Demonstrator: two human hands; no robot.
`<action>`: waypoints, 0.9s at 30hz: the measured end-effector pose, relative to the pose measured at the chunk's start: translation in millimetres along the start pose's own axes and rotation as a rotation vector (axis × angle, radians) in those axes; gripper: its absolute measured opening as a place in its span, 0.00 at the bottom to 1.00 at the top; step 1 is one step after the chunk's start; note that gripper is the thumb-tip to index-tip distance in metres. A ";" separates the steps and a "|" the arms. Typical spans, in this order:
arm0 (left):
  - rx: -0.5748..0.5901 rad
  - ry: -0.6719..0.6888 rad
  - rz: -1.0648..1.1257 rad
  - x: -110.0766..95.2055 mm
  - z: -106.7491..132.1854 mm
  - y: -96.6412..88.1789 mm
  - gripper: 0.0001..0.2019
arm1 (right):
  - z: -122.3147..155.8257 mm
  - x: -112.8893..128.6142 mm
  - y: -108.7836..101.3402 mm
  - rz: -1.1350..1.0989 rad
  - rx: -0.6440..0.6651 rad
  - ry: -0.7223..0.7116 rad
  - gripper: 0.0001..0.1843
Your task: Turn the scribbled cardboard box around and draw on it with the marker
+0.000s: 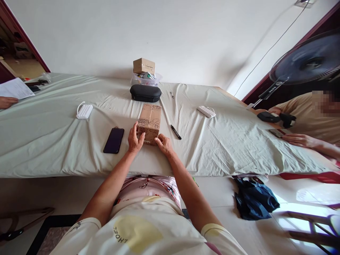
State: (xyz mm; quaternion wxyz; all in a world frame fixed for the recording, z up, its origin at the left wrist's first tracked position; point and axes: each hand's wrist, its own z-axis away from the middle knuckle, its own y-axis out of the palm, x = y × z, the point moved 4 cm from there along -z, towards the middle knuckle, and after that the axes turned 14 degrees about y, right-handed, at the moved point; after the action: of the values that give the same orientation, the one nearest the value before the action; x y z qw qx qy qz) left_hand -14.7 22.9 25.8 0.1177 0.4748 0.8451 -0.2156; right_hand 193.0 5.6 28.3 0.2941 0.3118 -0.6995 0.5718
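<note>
A brown cardboard box [150,120] with drawn patterns lies on the cloth-covered table [53,134] in front of me. My left hand [135,139] rests against the box's near left corner, fingers curled onto it. My right hand [164,143] touches the near right corner, fingers bent against the box's front face. Both hands hold the box at its near end. A black marker [175,131] lies just right of the box, and a dark phone [114,140] lies to the left of my left hand.
Behind the box sit a black case [145,93], a clear container [146,80] and a small cardboard box [143,65] on top. White pads [84,111] [206,111] lie left and right. Another person's arm [308,141] rests at right; a fan [308,62] stands behind.
</note>
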 end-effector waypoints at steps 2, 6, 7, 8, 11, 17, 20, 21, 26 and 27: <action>0.006 -0.016 0.019 1.7 0.6 0.2 0.39 | 1.5 1.9 2.3 -0.014 0.035 -0.031 0.29; -0.014 -0.008 0.002 -0.9 0.1 -2.1 0.45 | 4.1 5.5 9.1 -0.027 0.114 -0.105 0.29; -0.013 0.012 -0.014 -2.9 -0.4 -2.0 0.47 | 4.2 5.6 10.2 -0.024 0.114 -0.116 0.29; -0.004 0.037 -0.031 -5.2 -0.8 -1.1 0.50 | 4.0 5.4 11.1 -0.020 0.108 -0.122 0.28; 0.059 0.103 -0.090 -11.7 -1.4 5.1 0.55 | 2.8 4.7 13.4 -0.004 0.083 -0.142 0.25; 0.099 0.070 -0.195 -14.8 0.8 12.8 0.52 | 7.1 12.5 8.8 -0.026 -0.111 -0.302 0.17; 0.106 0.065 -0.192 -16.7 1.8 14.2 0.50 | 12.6 14.7 -2.1 -0.010 -0.362 -0.346 0.19; 0.105 0.069 -0.191 -17.8 2.0 14.7 0.50 | 14.4 15.1 -5.2 0.014 -0.431 -0.361 0.22; 0.088 0.128 -0.170 -25.6 2.3 17.1 0.51 | 17.1 19.9 -3.4 0.249 -0.419 -0.449 0.30; 0.084 0.139 -0.163 -26.8 2.4 17.5 0.51 | 16.7 21.3 -0.8 0.288 -0.379 -0.450 0.30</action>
State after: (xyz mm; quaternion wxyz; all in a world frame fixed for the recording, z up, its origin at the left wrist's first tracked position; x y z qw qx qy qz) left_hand 14.2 9.6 30.0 0.0207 0.4229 0.8773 -0.2260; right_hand 179.3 -13.1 42.2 0.1011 0.2678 -0.8778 0.3841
